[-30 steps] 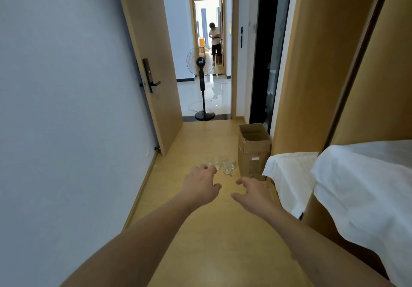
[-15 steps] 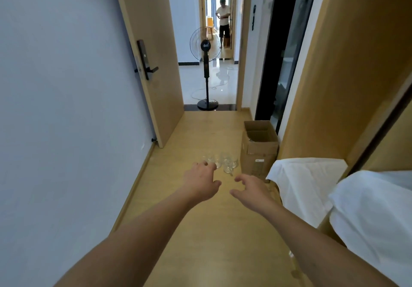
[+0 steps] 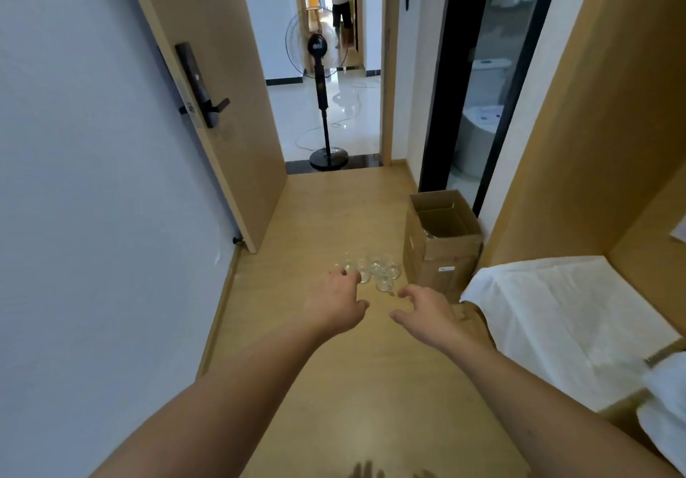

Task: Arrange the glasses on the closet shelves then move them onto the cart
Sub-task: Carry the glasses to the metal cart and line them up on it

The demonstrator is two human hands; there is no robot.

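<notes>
Both hands, left hand [image 3: 339, 301] and right hand [image 3: 427, 312], loosely curled, empty; clustered glasses [image 3: 373, 273], apparently floor-standing, risk toppling if swept.

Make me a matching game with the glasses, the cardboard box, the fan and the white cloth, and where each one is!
Things:
1. glasses
2. cardboard box
3. fan
4. white cloth

Places:
A. standing in the far doorway
B. draped over furniture on the right
C. clustered on the floor just ahead of both hands
D. open, on the floor beside the glasses

Pairs: 1-C, 2-D, 3-A, 4-B
</notes>
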